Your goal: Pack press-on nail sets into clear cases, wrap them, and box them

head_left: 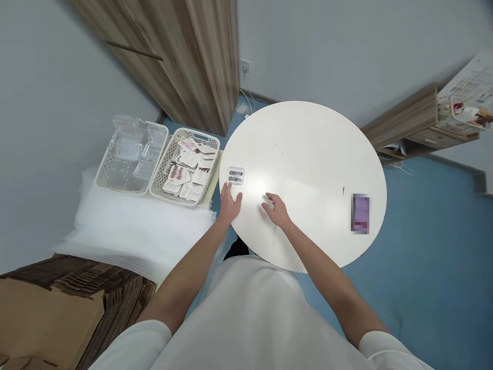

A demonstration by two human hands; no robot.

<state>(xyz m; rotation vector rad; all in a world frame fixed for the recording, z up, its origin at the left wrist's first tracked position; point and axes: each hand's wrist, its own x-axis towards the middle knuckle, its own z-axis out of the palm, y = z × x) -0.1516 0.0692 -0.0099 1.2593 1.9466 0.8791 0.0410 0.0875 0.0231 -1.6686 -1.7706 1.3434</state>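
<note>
A small clear plastic case with two rows of dark oval pieces, perhaps press-on nails, lies near the left edge of the round white table. Just below it is my left hand, fingers apart and nothing held; its fingertips are close to the case, and I cannot tell if they touch it. My right hand hovers over the table to the right of the case, thumb and fingers spread with nothing between them.
The white table bears a blurred purple item at right. Left of it stand a basket of printed cards and a basket of clear plastic boxes, beside white foam sheets and folded cardboard. A wooden cabinet rises behind.
</note>
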